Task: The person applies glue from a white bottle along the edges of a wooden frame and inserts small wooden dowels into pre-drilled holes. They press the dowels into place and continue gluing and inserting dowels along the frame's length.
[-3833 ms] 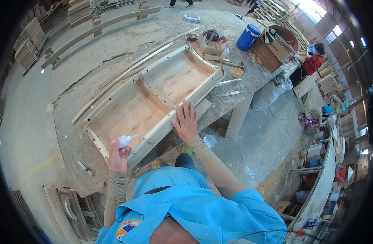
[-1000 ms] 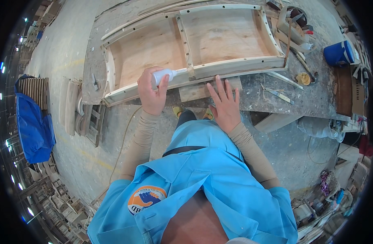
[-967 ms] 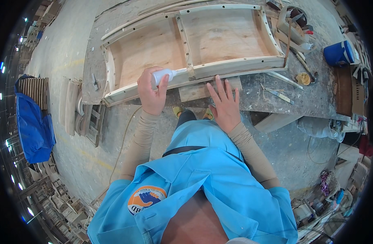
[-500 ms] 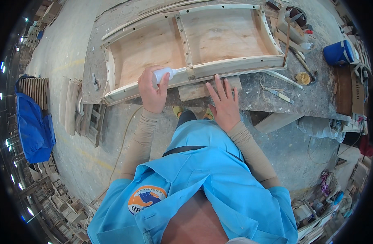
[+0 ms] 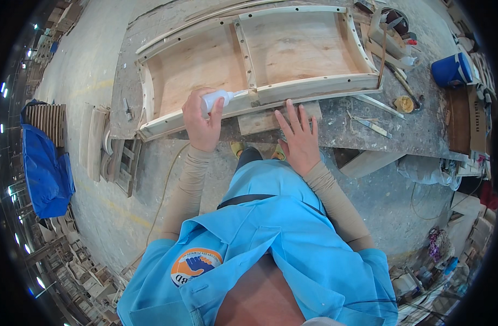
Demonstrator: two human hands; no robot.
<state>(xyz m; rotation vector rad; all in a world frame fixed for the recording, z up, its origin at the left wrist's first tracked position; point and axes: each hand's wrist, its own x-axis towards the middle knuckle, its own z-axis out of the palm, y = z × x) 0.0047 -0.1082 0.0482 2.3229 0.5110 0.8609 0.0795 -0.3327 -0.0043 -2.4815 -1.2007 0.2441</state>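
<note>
A white squeeze bottle (image 5: 215, 99) lies tilted in my left hand (image 5: 202, 120), whose fingers are wrapped round it. Its thin nozzle points right, at the near rail of a curved wooden frame (image 5: 309, 84), close to where the middle divider (image 5: 244, 54) joins it. Whether the tip touches the wood I cannot tell. With fingers spread and nothing held, my right hand (image 5: 300, 142) rests at the near table edge, fingertips by the frame's near rail and over a small wooden board (image 5: 254, 121). Dark holes run along the frame's edges.
The frame lies on a worn worktable (image 5: 423, 127). To its right are a putty knife (image 5: 375, 128), a small yellowish tub (image 5: 404, 104), a wood strip (image 5: 378, 106) and a blue bucket (image 5: 451, 70). Curved wooden parts (image 5: 97, 144) and a blue tarp (image 5: 45, 168) stand on the left.
My left hand and the bottle have shifted very slightly to the left along the near rail. The right hand and the frame stay where they were.
</note>
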